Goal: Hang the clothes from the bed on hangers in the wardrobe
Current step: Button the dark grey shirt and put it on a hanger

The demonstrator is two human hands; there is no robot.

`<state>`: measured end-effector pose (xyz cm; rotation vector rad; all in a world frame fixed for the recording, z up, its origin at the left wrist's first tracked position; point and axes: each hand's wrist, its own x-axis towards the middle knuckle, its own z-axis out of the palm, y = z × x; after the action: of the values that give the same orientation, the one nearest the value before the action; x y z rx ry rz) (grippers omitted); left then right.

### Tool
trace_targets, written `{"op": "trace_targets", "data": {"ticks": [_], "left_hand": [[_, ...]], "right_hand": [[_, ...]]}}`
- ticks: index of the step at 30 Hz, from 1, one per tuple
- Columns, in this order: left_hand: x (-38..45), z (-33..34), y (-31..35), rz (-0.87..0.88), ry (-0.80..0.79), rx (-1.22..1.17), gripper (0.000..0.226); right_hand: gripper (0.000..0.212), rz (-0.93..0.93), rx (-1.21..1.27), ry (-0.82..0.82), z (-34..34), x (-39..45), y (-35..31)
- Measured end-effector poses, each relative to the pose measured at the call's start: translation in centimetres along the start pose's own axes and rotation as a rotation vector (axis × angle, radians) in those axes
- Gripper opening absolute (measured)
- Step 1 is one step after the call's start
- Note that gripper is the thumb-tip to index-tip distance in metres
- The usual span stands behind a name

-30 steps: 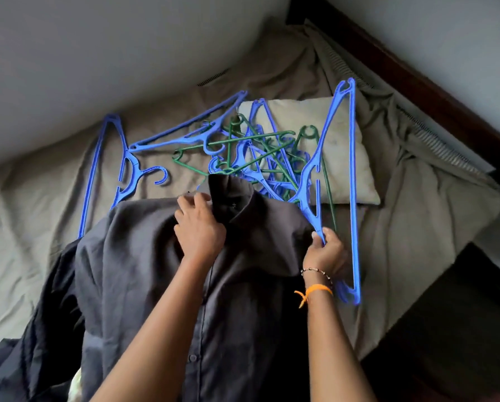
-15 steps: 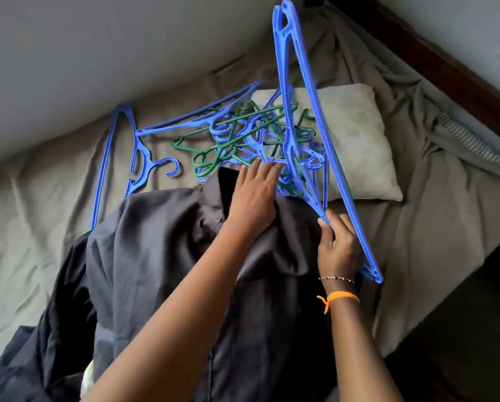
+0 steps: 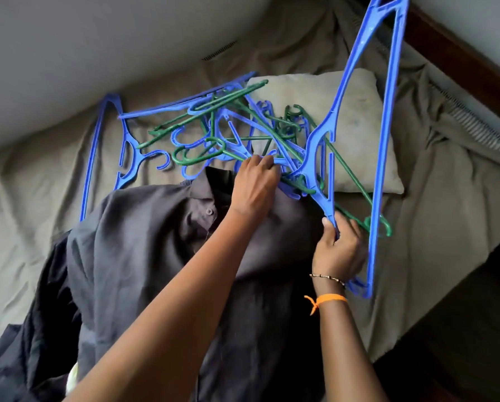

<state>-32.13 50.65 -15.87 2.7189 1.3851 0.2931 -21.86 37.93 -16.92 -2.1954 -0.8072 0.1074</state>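
A dark grey button shirt [image 3: 144, 256] lies collar-up on the bed, over other dark clothes at the lower left. Beyond its collar sits a tangled pile of blue and green hangers [image 3: 228, 134]. My right hand [image 3: 338, 250] grips the lower arm of a large blue hanger [image 3: 388, 140], which is tilted up on end with its far tip near the frame's top. A green hanger [image 3: 356, 181] is caught in it. My left hand [image 3: 254, 184] reaches over the collar, its fingers curled round a blue hanger in the tangle.
A beige pillow [image 3: 353, 111] lies under the hangers, on a rumpled olive sheet [image 3: 25, 213]. One more blue hanger [image 3: 98, 140] lies flat at the left. A dark wooden bed frame [image 3: 460, 62] runs along the right, with dark floor [image 3: 460, 329] below it.
My right hand has swung the large blue hanger further up and to the right. My left hand has moved from the collar into the tangle and curled its fingers.
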Motion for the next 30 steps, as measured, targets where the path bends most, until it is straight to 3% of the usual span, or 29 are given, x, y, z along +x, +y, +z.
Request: {"op": "trace_targets", "data": {"ticks": [2, 6, 11, 15, 21, 24, 27, 30], "left_hand": [[-0.1, 0.1, 0.3, 0.020, 0.047, -0.023, 0.024], [-0.9, 0.3, 1.7, 0.094, 0.139, -0.138, 0.013], [-1.7, 0.8, 0.2, 0.094, 0.082, -0.193, 0.027], [-1.5, 1.4, -0.8, 0.112, 0.023, -0.144, 0.030], [-1.3, 0.9, -1.5, 0.180, 0.141, 0.074, 0.031], [-1.7, 0.4, -1.1, 0.115, 0.136, -0.041, 0.041], [-3.3, -0.2, 0.8, 0.029, 0.056, -0.218, 0.068], [-5.0, -0.3, 2.4, -0.059, -0.020, -0.367, 0.080]], "right_hand": [[0.017, 0.033, 0.012, 0.014, 0.3, 0.0, -0.5], [0.018, 0.000, 0.127, -0.062, 0.8, 0.7, -1.9], [0.011, 0.054, 0.121, -0.215, 0.4, 1.2, -2.0], [0.017, 0.149, 0.036, -0.282, -0.5, 0.9, -1.9], [0.025, 0.191, -0.061, -0.471, -1.0, 3.3, -3.8], [0.031, 0.077, -0.221, -0.452, -2.2, 4.5, -5.5], [0.030, -0.034, -0.383, -0.402, -3.2, 5.4, -6.7], [0.027, -0.008, -0.306, -0.467, -2.4, 6.1, -5.9]]}}
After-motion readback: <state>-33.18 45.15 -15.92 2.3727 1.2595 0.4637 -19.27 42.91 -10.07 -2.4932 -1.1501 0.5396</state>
